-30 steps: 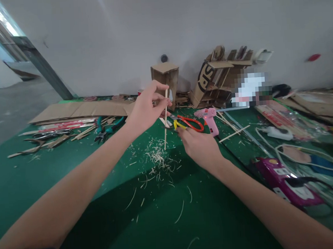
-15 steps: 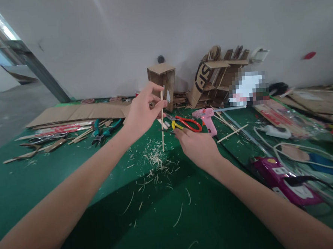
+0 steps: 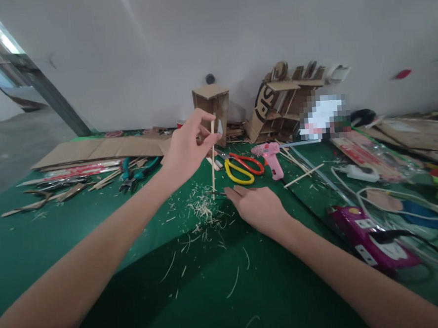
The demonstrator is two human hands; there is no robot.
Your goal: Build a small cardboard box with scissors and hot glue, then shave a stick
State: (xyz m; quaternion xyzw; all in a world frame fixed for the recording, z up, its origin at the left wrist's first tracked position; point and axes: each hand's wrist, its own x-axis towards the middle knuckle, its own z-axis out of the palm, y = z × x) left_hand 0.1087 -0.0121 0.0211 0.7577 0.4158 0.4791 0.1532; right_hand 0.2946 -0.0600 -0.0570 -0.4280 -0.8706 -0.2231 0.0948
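My left hand (image 3: 188, 146) pinches the upper part of a thin wooden stick (image 3: 213, 169), which stands upright over the green table. Against the stick's lower end lies a thin, dark, narrow blade (image 3: 219, 193), gripped in the closed fingers of my right hand (image 3: 261, 206). Much of the blade's handle end is hidden by those fingers. Around the foot of the stick, curly wood shavings (image 3: 204, 210) are heaped and scattered. Just behind my right hand rest scissors with red and yellow handles (image 3: 240, 175).
A pink glue gun (image 3: 273, 160) stands behind on the right, near loose sticks. Further right are a purple power strip (image 3: 372, 241) and cables. Teal-handled pliers (image 3: 131, 179) and flat cardboard (image 3: 103, 150) lie left. Cardboard structures (image 3: 253, 117) stand by the wall.
My right hand has moved down with the blade along the stick, from its middle to near its bottom end, uncovering the yellow scissor handle. My left hand stays in place.
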